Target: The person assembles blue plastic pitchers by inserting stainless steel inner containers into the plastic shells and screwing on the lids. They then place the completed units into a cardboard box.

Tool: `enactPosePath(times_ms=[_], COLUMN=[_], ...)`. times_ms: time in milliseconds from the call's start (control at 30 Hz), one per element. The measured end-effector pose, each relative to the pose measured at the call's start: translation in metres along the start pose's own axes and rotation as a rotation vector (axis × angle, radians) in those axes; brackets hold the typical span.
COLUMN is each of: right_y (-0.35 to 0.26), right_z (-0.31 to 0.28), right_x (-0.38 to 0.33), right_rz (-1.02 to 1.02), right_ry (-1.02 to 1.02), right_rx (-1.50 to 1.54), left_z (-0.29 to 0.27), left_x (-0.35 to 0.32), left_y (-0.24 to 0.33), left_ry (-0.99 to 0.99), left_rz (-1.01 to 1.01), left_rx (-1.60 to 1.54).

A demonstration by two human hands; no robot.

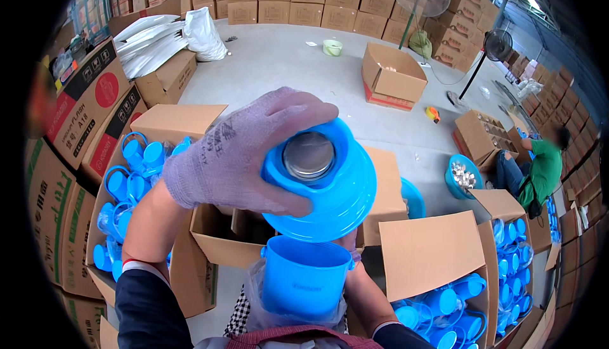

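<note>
In a grey-purple work glove, my left hand (235, 152) grips a blue flared plastic flask part (346, 184) from above, thumb on the near side and fingers over the far side. A round silver metal piece (308, 156) sits in its opening. Just below stands a blue plastic flask body (304, 279), open at the top, with clear plastic film (257, 292) around it in front of my lap. My right hand (349, 242) is by the far right side of this body; the blue parts cover most of it, and its fingers are hidden.
Cartons of blue flask bodies stand at left (130, 184) and right (438, 311). An opened carton (222, 238) is ahead. Beyond are a blue basin (462, 178) of small silver pieces, a carton (393, 76), a standing fan (498, 46) and a seated person in green (544, 165).
</note>
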State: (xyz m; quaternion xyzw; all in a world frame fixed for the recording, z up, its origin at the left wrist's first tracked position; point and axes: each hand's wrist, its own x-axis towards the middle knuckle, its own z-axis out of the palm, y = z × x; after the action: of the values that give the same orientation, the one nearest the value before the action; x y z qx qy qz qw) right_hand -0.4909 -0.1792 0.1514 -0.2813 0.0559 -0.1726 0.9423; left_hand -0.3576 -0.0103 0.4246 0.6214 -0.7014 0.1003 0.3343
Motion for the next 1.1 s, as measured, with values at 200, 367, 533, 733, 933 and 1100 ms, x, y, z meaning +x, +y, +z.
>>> enactPosePath(times_ms=[200, 367, 533, 733, 933, 1100], right_y=[-0.005, -0.017, -0.034, -0.069, -0.071, -0.085], right_z=[0.008, 0.021, 0.041, 0.041, 0.004, 0.018], right_x=[0.003, 0.006, 0.005, 0.011, 0.017, -0.006], right_rz=[-0.093, -0.221, -0.055, 0.199, -0.38, -0.191], right_ry=[0.042, 0.052, 0.014, -0.099, -0.307, -0.235], right_rx=[-0.052, -0.135, -0.177, -0.139, -1.049, -1.493], left_z=[0.01, 0.012, 0.008, -0.008, -0.025, 0.011], left_x=[0.001, 0.004, 0.004, 0.028, 0.057, 0.046], left_y=[0.004, 0.008, -0.009, -0.069, -0.109, -0.143], left_ry=[0.045, 0.102, 0.204, 0.258, 0.164, 0.11], left_rz=[-0.029, -0.034, 0.058, -0.031, -0.231, -0.553], left_rx=[0.069, 0.075, 0.087, -0.694, -1.348, -1.572])
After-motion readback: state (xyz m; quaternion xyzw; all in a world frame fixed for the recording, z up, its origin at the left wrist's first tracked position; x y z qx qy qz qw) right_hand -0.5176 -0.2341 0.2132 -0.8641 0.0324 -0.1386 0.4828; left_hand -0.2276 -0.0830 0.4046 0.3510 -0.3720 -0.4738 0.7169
